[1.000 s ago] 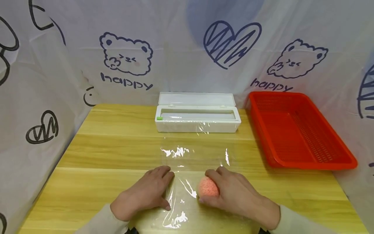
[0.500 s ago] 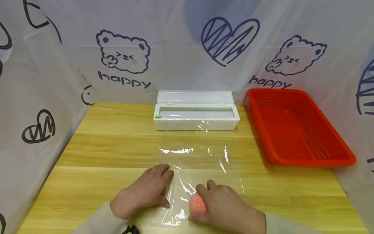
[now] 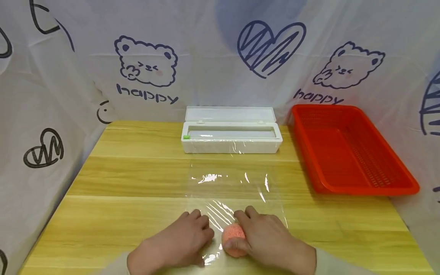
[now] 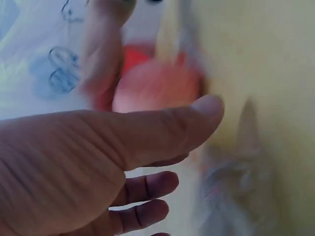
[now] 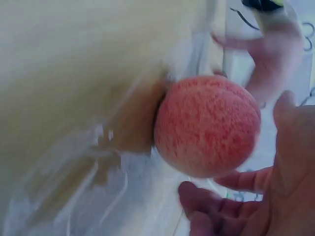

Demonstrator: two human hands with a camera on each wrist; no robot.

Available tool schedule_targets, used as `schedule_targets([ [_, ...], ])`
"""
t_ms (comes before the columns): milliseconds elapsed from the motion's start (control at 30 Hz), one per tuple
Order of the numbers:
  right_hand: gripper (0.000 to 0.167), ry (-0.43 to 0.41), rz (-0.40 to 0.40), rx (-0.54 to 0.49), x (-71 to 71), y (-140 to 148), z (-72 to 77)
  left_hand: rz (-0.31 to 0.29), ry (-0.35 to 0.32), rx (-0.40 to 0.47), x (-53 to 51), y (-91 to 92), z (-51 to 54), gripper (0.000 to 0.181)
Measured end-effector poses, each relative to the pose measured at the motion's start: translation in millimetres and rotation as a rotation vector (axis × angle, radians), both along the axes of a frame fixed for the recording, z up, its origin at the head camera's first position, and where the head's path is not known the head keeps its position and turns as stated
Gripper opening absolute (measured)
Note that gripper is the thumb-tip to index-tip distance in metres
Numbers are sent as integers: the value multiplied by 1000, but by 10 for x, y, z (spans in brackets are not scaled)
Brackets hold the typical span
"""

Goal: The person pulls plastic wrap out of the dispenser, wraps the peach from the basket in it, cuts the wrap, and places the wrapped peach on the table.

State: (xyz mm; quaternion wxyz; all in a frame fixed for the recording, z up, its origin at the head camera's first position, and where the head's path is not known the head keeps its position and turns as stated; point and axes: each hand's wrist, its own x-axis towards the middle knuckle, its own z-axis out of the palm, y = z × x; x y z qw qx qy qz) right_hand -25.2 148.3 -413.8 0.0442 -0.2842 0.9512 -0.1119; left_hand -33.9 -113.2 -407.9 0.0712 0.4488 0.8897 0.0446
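Observation:
A pink peach (image 3: 232, 233) sits low in the middle of the head view on a sheet of clear cling film (image 3: 237, 187). My right hand (image 3: 271, 238) holds it from the right, thumb across its near side and fingers behind. The right wrist view shows the peach (image 5: 206, 128) large, with that hand's fingers (image 5: 231, 201) around it. To the left, my left hand (image 3: 178, 240) is at the film's left edge, fingers bent and thumb apart. In the blurred left wrist view its thumb (image 4: 187, 128) is stretched out in front of the peach (image 4: 152, 88); no film shows between thumb and fingers.
At the back, a white cling film dispenser (image 3: 232, 146) stands with its lid (image 3: 230, 114) up; the film runs from it toward me. A red plastic basket (image 3: 326, 187) is at the right on the wooden table (image 3: 113, 183). Patterned cloth (image 3: 206, 57) hangs behind.
The peach and right hand moved left and toward me, then stopped near the left hand. The left hand has shifted slightly right, and diagonal creases now run across the film beside the peach.

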Motion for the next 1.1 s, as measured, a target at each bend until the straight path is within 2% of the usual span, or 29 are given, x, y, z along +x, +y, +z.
schedule_targets([
  [67,71,33,-4,-30,-38,49,19,-59,-11,7,73,12,-42,37],
  [133,63,66,-9,-59,-75,88,33,-84,-20,19,117,10,-90,33],
  [300,52,76,-4,-87,-121,185,33,-78,-33,39,126,-8,-150,18],
  [433,53,103,57,-109,-109,257,-3,-75,-75,54,108,-5,-147,15],
  [500,60,129,110,-134,-85,280,-30,-75,-86,65,92,-7,-134,14],
  [600,85,171,190,-153,-22,283,-87,-88,-83,93,63,-19,-113,9],
  [667,101,205,230,-133,36,268,-136,-102,-63,111,43,-27,-95,6],
  [767,110,289,281,-91,99,230,-231,-108,-58,141,18,-43,-79,7],
  [833,109,362,306,-74,124,207,-300,-104,-68,153,5,-57,-67,9],
  [933,98,456,318,-108,137,185,-391,-103,-78,164,-13,-70,-58,11],
  [1100,74,512,329,-196,123,190,-444,-123,-41,174,-33,-77,-58,13],
])
